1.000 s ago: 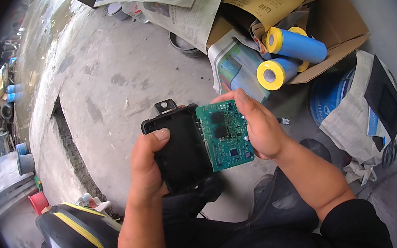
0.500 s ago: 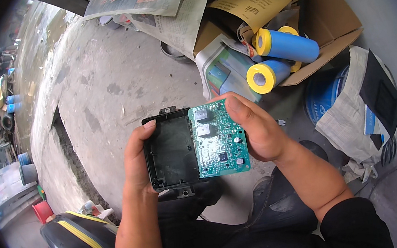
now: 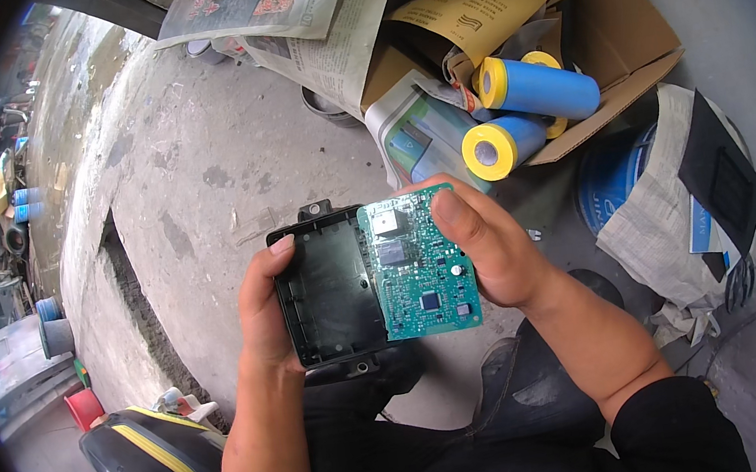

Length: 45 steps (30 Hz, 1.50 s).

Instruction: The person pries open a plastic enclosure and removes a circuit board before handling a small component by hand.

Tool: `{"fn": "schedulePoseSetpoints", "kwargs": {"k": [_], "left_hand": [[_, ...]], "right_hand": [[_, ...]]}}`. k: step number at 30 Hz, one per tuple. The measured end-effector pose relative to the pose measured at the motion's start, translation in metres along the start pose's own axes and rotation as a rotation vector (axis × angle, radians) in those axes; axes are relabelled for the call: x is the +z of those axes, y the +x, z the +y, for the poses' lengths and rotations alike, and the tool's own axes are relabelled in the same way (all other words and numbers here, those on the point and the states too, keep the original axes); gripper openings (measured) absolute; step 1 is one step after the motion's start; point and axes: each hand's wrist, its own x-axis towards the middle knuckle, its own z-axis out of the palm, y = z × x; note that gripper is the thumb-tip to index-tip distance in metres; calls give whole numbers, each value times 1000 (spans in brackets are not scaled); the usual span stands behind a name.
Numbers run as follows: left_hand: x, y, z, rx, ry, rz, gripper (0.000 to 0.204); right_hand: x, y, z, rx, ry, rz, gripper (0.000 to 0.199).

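My left hand [image 3: 264, 313] grips the left edge of a black plastic housing [image 3: 328, 290], an open shallow tray with mounting tabs at top and bottom. My right hand [image 3: 484, 246] holds a green circuit board [image 3: 420, 264] by its right edge, thumb on its face. The board carries white relays near the top and a dark chip lower down. It lies over the right half of the housing, tilted slightly, component side up. Both are held above my lap and the concrete floor.
A torn cardboard box [image 3: 619, 32] at the upper right holds two blue-and-yellow rolls [image 3: 531, 92] and newspaper [image 3: 310, 6]. A blue bucket lid [image 3: 614, 181] under paper lies to the right. A black and yellow object [image 3: 145, 462] sits at lower left beside a concrete step [image 3: 110, 300].
The green board has been turned over from its flat solder side to its component side. The housing now shows its empty inside, and both sit slightly higher in the view.
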Motion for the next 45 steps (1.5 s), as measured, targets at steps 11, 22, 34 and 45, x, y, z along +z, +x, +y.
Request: {"fn": "schedulePoseSetpoints", "kwargs": {"k": [11,22,34,45], "left_hand": [[14,-4,-5,163,121,-142,69],[26,-14,-13,389,343,-49,94],[19,-23,-21,578,537,-143,91],[13,-12,-25,798,849,-395,88]], "right_hand": [[-5,-7,-6,-117,-52,-89,59],[-10,-8,-10,-130,-14,-55,58],[-17,-4,-3,-200,-131,-20,45],[-11,-4,8,-279,-340,374,31]]}}
